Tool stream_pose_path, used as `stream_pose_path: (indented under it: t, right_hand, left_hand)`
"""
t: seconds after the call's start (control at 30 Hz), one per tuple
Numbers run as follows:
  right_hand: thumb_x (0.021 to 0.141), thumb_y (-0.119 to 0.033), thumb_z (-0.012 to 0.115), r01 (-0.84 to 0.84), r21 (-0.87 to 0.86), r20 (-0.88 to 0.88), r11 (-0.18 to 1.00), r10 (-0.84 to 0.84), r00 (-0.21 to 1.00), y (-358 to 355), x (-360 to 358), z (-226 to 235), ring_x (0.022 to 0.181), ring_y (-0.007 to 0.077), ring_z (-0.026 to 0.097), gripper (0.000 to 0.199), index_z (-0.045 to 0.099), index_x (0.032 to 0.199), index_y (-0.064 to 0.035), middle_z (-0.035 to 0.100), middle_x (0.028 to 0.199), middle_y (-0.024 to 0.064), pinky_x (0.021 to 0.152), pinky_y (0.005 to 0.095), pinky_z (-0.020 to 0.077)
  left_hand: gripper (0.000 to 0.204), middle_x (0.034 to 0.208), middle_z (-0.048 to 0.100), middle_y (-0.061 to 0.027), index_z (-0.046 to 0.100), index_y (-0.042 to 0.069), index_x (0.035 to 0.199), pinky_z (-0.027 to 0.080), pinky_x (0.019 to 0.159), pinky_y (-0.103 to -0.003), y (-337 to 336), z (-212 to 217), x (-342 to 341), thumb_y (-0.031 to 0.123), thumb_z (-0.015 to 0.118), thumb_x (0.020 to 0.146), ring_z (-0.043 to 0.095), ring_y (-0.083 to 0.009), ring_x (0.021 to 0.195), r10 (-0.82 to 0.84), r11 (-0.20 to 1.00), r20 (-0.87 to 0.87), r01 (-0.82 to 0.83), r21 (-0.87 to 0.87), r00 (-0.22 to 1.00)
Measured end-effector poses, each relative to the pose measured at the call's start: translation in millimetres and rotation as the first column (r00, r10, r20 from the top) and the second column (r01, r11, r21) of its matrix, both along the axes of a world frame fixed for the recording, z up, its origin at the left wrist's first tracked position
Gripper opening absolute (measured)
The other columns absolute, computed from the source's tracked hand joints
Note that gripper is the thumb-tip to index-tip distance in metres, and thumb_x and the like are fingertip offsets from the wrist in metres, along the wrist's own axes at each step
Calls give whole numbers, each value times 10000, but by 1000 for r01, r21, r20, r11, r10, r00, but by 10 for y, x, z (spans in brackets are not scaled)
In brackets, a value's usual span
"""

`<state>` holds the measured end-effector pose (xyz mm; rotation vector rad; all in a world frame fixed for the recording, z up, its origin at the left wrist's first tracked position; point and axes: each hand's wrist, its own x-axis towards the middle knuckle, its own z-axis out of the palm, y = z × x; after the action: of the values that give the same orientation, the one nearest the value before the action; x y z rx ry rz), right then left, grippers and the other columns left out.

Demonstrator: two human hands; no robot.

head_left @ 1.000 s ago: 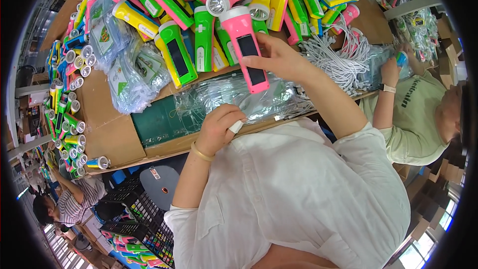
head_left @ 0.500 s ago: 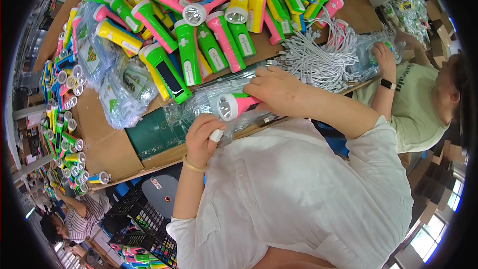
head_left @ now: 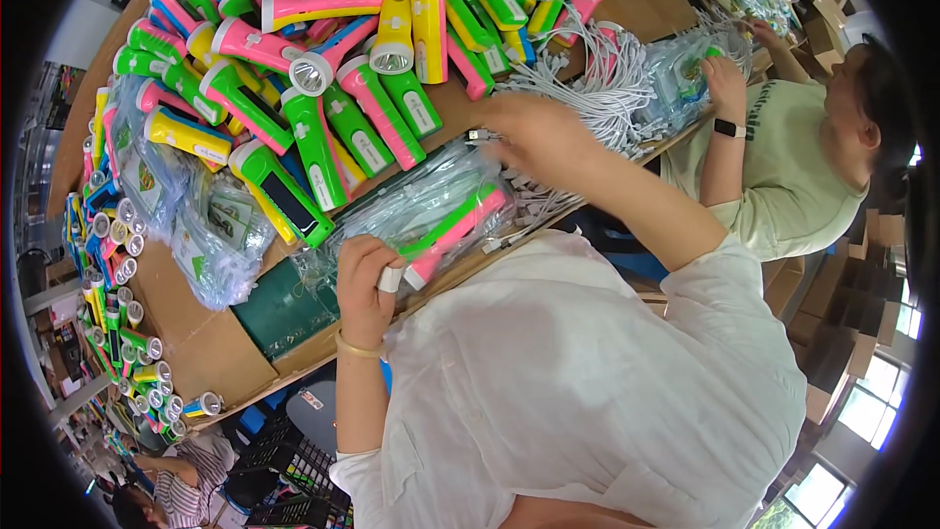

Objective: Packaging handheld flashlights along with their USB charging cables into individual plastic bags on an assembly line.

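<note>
Head camera: one pink-and-green flashlight [head_left: 457, 231] lies over clear bags [head_left: 416, 196], between the left hand [head_left: 364, 282] and the blurred right hand [head_left: 540, 140].
Left fingers are curled, with a small white piece [head_left: 390, 279] showing at them; whether they grip the flashlight, I cannot tell. A cable plug [head_left: 480, 137] appears at the right fingertips, but blur hides how firmly it is held. The flashlight's long axis slants: its white end points lower left, its other end upper right, where plastic film makes the outline unclear. Table edge [head_left: 304, 360] runs near it, on the person's side; beyond, the flashlight pile [head_left: 323, 15] is cut off at the top. Bare cardboard [head_left: 201, 358] leaves room at left.
</note>
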<state>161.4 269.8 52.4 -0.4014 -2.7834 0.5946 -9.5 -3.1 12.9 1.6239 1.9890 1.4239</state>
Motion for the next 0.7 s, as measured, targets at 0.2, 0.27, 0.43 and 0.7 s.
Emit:
stream_pose_path:
  t: [0.2,0.27,0.43,0.7]
  right_hand:
    - [894,-261,708,482,220,319,848,-530,786,711,450,13,917,355,673,210,741,929,-56,696,977,144,773,466,537]
    - [904,-260,695,482,114,294,869,-493,819,732,503,28,865,375,674,214,737,922,-52,706,903,161,750,465,530]
    - [998,-200,611,466,-231,6,854,-478,878,710,617,363,703,226,643,186,666,1036,-26,672,773,95,637,337,475]
    - [1047,-139,536,-273,-729,-426,628,-104,899,205,444,1066,690,46,444,177,578,926,-17,514,796,-28,603,200,339]
  left_hand:
    - [174,1026,646,-129,636,28,931,501,876,-435,-32,-50,17,3,707,774,612,-359,987,-29,998,-102,23,-62,994]
    - [178,1046,657,-134,635,25,942,503,901,-444,-72,-58,-1,4,705,780,620,-364,1017,27,998,-100,-33,-62,995]
    - [166,1140,678,-156,635,9,962,498,950,-453,-164,-92,9,2,717,818,631,-381,1079,58,994,-63,-63,-84,996]
    - [147,1208,683,-162,647,14,962,499,983,-443,-195,-119,44,9,724,838,631,-381,1133,106,990,-15,-106,-91,994]
